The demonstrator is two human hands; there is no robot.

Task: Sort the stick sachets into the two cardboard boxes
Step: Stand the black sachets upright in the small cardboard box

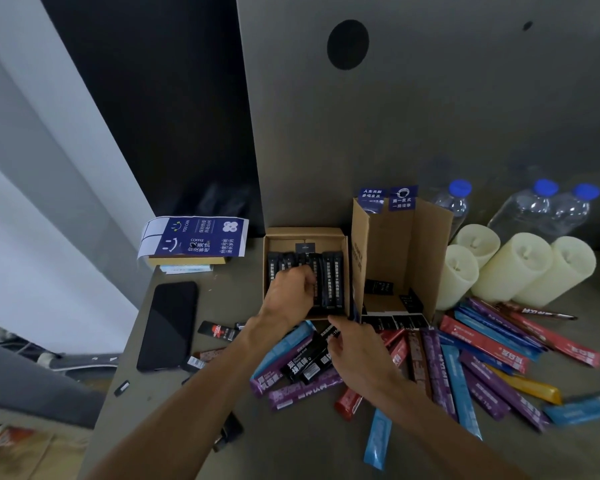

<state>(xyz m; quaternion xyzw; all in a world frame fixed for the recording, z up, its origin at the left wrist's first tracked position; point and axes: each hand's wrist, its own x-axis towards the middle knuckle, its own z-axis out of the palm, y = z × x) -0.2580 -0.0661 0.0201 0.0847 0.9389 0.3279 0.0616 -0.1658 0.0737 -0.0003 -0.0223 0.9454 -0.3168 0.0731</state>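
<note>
Hands (pixel 290 294) (pixel 355 355) on black sachets (pixel 329 282) at box (pixel 305 231)

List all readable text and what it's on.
"YOU CAN": blue leaflet, upper panel.
"COFFEE": same leaflet, lower panel.
Chinese print on the leaflet, the tall box flaps and the sachets: too blurred to read.

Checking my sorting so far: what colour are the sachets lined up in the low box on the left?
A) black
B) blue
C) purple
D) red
A: the low box under the left hand holds a row of black sachets; the coloured ones lie loose on the table.
</note>
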